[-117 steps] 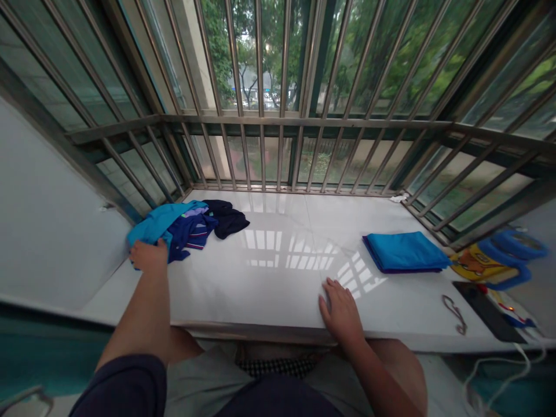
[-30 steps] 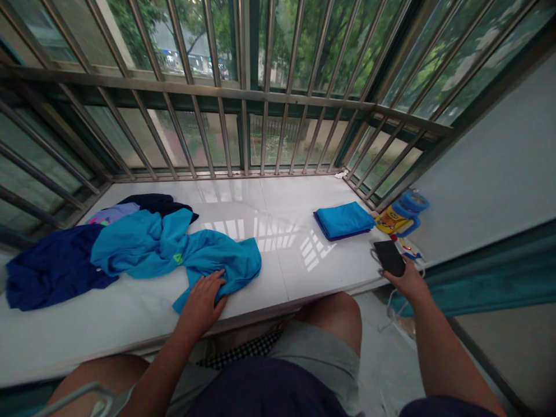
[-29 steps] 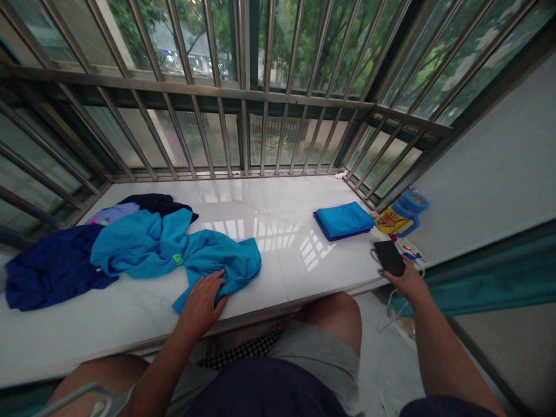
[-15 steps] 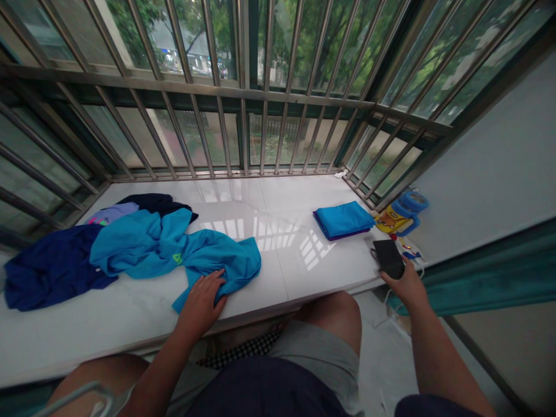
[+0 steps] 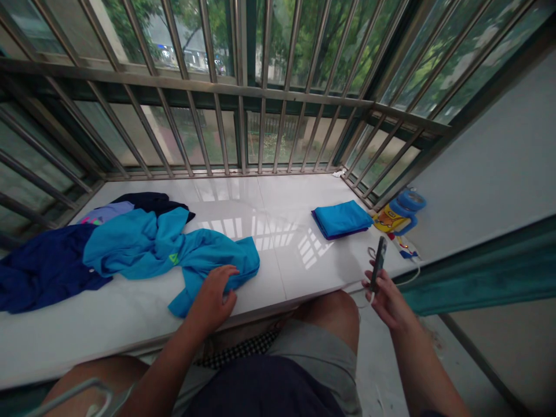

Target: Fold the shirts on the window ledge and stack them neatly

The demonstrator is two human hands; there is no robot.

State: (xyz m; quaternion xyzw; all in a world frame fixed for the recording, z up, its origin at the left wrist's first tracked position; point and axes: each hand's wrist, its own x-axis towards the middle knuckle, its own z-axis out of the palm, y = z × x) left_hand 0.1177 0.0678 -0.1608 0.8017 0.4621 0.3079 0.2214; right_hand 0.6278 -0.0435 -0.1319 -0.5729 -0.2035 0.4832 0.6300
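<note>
Left hand: lower centre of the frame, at the near side of the light blue shirt; fingers loosely curved, thumb apart, nothing gripped. Looks like a light rest; whether the fingertips press, cannot tell.
Right hand: lower right, well apart from the left, clamped round the phone.
Phone: lower right, seen nearly edge-on, upper end leaning away; held by its lower part, probably for a secure grip.
White cable: right of the phone, looping beyond the ledge edge; any join is hidden by the fingers.
Light blue shirt: left to centre, rumpled lengthwise along the white ledge, close before the sitter, seemingly for easy reach.
Dark blue garment: left edge, cut by the frame, touching the shirt.
Lilac garment and black garment: behind the shirt, bunched, as if merely put aside.
Folded stack: right of centre, blue over purple, apart from the loose pieces, presumably to keep its folds neat.
Jug: right, just beside the stack, perhaps cornered to free the ledge.
</note>
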